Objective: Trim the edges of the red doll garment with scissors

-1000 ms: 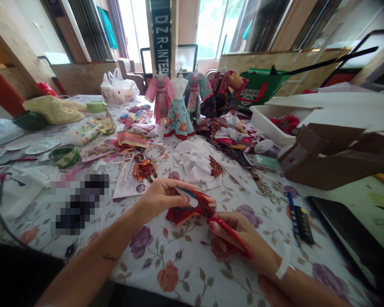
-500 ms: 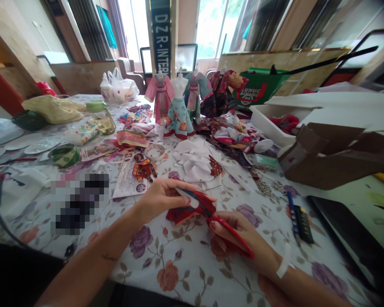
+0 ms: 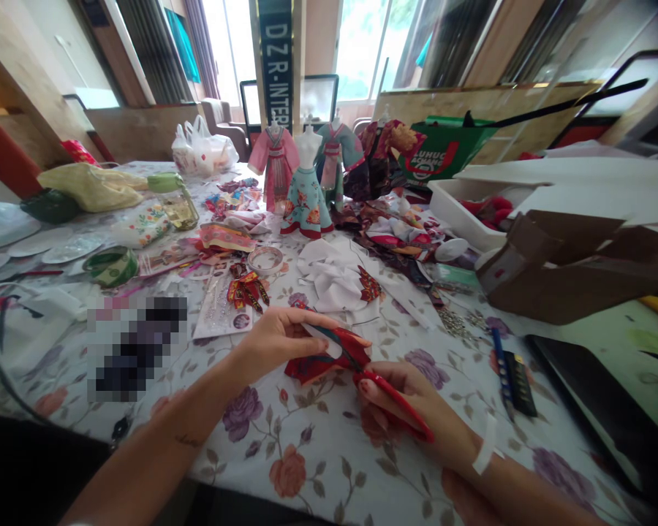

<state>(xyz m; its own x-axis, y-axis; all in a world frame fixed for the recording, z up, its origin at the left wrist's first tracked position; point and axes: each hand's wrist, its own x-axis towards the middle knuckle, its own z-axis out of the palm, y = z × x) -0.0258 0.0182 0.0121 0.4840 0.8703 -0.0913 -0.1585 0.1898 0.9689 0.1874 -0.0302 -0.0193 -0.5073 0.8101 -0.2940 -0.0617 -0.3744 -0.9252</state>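
My left hand (image 3: 277, 337) pinches a small piece of red patterned fabric (image 3: 318, 361) with a white paper strip on top, just above the floral tablecloth (image 3: 307, 467). My right hand (image 3: 411, 405) is closed round the red handles of a pair of scissors (image 3: 387, 394), whose blades reach into the fabric at its right edge. Both hands work close together near the table's front middle.
Behind the hands lie white cloth (image 3: 337, 281), ribbons (image 3: 246, 288) and a tape roll (image 3: 265, 259). Three small dress forms in doll garments (image 3: 305, 183) stand at the back. A brown cardboard box (image 3: 575, 270) and white tray (image 3: 471, 208) sit right; a pen (image 3: 501, 365) lies nearby.
Almost nothing has moved. The scissors and my right hand shift very slightly against the fabric, while my left hand keeps its pinch in place.
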